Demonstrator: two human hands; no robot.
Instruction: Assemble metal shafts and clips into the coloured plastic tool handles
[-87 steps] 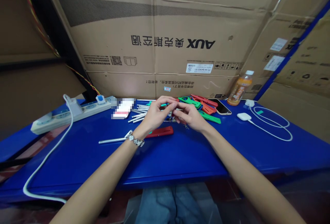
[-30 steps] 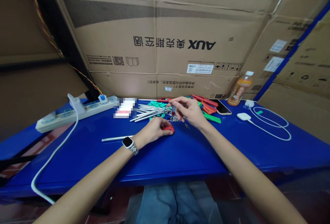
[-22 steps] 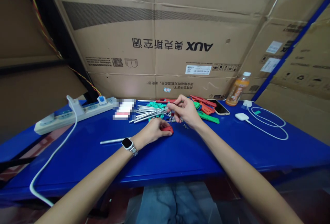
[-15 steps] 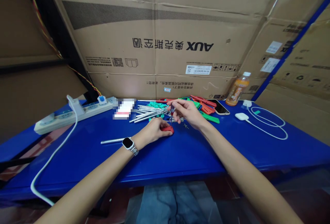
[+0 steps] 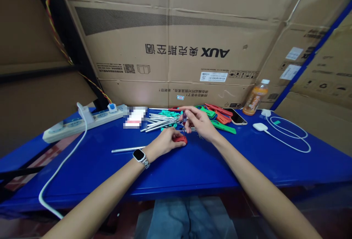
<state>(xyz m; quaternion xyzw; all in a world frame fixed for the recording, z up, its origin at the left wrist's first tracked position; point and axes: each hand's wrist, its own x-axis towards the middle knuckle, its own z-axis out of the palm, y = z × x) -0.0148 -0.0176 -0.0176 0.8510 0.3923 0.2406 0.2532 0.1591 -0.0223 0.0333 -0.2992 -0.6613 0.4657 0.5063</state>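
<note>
My left hand (image 5: 164,142) is closed around a red plastic handle (image 5: 182,140), holding it low over the blue table. Right above it, my right hand (image 5: 202,123) pinches what looks like a small screwdriver (image 5: 184,116) with a dark, see-through grip. Its thin shaft points down at the red piece; whether the tip touches cannot be made out. Behind my hands lies a pile of silver metal rods (image 5: 158,122) with green parts (image 5: 168,113) among them. Green plastic handles (image 5: 224,126) and red plastic handles (image 5: 222,116) are heaped to the right, partly hidden by my right hand.
A lone metal rod (image 5: 128,149) lies by my left wrist. The left side holds a power strip (image 5: 90,121) with a white cable. On the right are a phone (image 5: 235,117), an orange drink bottle (image 5: 255,98) and a white charger with cable (image 5: 260,127). Cardboard (image 5: 123,81) stands behind.
The whole view has shifted slightly, so things sit a little further right and lower. Both hands keep their hold on the red handle and the screwdriver.
</note>
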